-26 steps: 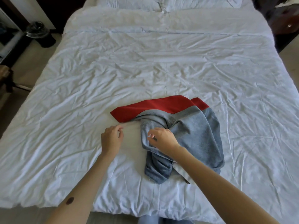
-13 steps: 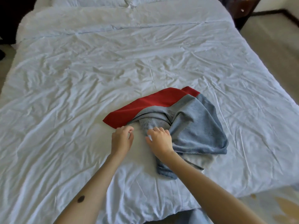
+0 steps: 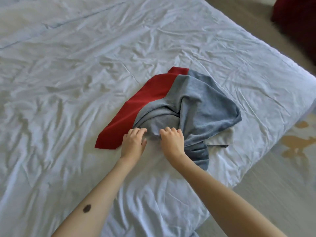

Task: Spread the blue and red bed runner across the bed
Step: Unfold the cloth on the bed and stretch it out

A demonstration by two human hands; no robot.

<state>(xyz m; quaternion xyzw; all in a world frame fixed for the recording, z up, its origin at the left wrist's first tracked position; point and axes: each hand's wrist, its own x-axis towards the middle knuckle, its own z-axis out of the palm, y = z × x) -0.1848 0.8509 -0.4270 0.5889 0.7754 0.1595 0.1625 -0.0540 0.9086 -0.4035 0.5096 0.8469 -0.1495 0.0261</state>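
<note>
Unfolding is the step in hand. The bed runner (image 3: 205, 103) lies bunched in a heap on the wrinkled white duvet (image 3: 68, 82), toward the bed's right edge, and it is not yet spread at all. Your left hand (image 3: 133, 142) has its fingers curled onto the near edge, where the red band (image 3: 145, 103) meets the blue. Your right hand (image 3: 172, 142), just beside it, has its fingers hooked into a blue fold. Both look to be pinching cloth.

Next, I judge, you need to find the true edge, draw your hands apart and pull the length out across the bed.

The blue part looks nubbly, like towelling, and is twisted into thick, soft folds. The red band is smoother and lies flat as a long strip. A pale lining (image 3: 220, 137) peeks out beneath the heap on the right.
</note>
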